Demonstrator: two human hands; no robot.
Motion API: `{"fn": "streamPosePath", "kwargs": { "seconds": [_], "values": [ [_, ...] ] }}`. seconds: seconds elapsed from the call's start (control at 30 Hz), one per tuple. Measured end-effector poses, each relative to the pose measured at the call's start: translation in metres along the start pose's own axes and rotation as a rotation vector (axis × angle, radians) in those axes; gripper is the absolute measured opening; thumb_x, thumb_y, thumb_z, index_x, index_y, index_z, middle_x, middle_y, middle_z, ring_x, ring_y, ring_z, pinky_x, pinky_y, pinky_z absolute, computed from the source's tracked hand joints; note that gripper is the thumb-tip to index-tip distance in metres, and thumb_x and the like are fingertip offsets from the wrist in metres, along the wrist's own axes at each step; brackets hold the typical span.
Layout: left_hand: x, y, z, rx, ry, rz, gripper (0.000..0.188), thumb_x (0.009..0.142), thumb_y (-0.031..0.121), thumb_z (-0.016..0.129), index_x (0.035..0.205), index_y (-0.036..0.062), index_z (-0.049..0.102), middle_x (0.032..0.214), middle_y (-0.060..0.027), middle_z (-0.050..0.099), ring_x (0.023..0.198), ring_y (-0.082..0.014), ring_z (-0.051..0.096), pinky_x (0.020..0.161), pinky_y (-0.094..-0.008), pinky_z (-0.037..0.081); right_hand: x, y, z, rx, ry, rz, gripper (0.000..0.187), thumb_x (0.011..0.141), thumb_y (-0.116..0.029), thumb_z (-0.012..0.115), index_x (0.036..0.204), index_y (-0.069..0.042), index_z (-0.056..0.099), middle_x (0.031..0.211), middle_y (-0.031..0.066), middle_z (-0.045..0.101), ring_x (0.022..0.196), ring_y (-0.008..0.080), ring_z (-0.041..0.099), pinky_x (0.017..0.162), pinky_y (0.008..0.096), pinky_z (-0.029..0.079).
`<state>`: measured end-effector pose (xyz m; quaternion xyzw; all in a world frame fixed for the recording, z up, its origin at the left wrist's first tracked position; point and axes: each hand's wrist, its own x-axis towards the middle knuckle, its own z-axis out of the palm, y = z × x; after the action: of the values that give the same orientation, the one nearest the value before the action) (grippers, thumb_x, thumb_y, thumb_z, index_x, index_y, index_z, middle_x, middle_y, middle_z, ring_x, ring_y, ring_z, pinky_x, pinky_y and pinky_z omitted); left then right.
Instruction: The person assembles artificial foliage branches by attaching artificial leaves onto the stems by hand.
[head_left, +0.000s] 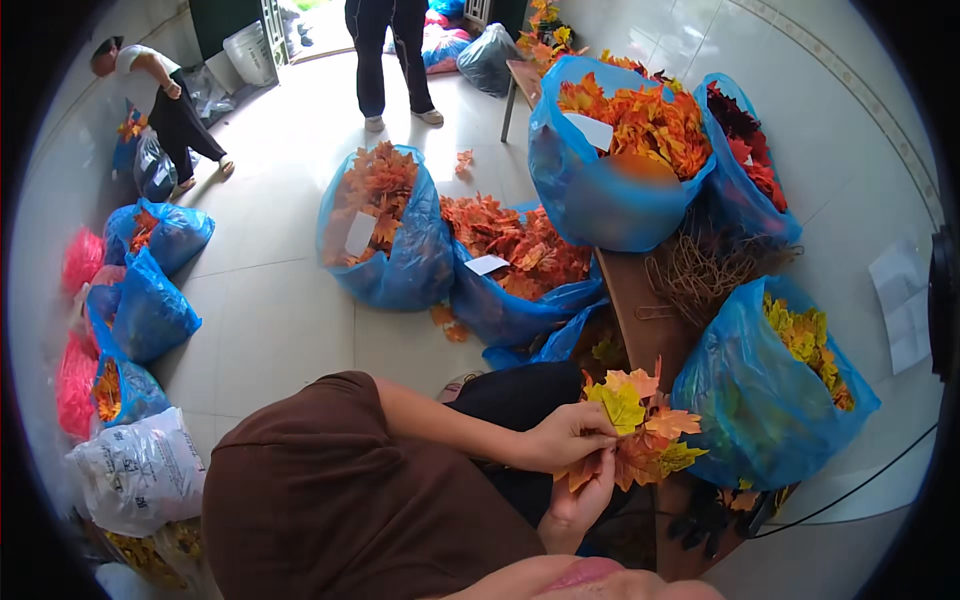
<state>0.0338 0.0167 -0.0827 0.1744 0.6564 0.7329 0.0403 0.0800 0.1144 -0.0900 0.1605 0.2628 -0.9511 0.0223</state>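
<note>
Both of my hands are together over my lap at a small bunch of artificial maple leaves (645,425) in orange, yellow and green. My left hand (568,437) reaches across from the brown sleeve, its thumb and fingers pinched at the near side of the bunch. Just below it, my right hand (582,503) grips the lower part, its fingers partly covered by leaves. The stems between my fingers are hidden. Close by on the right stands a blue plastic bag (765,385) with yellow-green leaves (805,350) inside.
A brown bench (645,325) carries a blue bag (600,205) of orange leaves and a tangle of brown wire-like stems (705,275). Open leaf bags (385,230) stand on the tiled floor. More bags (150,310) line the left wall. Two people are at the back.
</note>
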Motion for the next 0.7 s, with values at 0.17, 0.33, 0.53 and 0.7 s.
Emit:
{"fn": "streamPosePath", "kwargs": {
  "seconds": [0.17,0.33,0.53,0.7],
  "values": [
    [0.001,0.003,0.002,0.197,-0.032,0.124,0.014,0.080,0.007,0.057,0.092,0.0017,0.063,0.081,-0.0065,0.056,0.083,-0.0167,0.055,0.072,-0.0267,0.043,-0.002,-0.006,0.006,0.065,-0.037,0.025,0.029,0.090,-0.019,0.044,0.114,-0.002,0.046,0.107,0.0081,0.053,0.101,0.0171,0.052,0.088,0.0312,0.042],
    [0.008,0.013,-0.006,-0.009,-0.123,-0.144,0.019,0.081,0.005,0.056,0.098,0.0031,0.063,0.080,-0.0037,0.059,0.073,-0.0111,0.055,0.066,-0.0241,0.045,0.005,-0.004,-0.014,0.049,-0.069,-0.030,0.033,0.091,-0.019,0.043,0.118,-0.001,0.042,0.112,0.0092,0.051,0.102,0.0188,0.051,0.089,0.0316,0.041],
    [-0.003,0.008,-0.001,-0.038,-0.089,-0.184,0.020,0.082,0.005,0.055,0.100,0.0034,0.063,0.078,-0.0004,0.061,0.064,-0.0043,0.052,0.060,-0.0198,0.044,0.001,0.004,0.001,0.004,-0.058,-0.129,0.033,0.090,-0.017,0.043,0.121,-0.006,0.040,0.114,0.0101,0.049,0.107,0.0205,0.048,0.092,0.0333,0.040],
    [0.000,0.013,-0.007,-0.143,-0.168,-0.224,0.020,0.083,0.005,0.054,0.101,0.0024,0.062,0.075,0.0003,0.059,0.063,-0.0037,0.051,0.057,-0.0185,0.043,-0.006,0.005,0.008,-0.132,-0.078,-0.272,0.029,0.091,-0.012,0.041,0.118,0.000,0.041,0.114,0.0119,0.048,0.102,0.0181,0.050,0.088,0.0280,0.041]
  ]
}}
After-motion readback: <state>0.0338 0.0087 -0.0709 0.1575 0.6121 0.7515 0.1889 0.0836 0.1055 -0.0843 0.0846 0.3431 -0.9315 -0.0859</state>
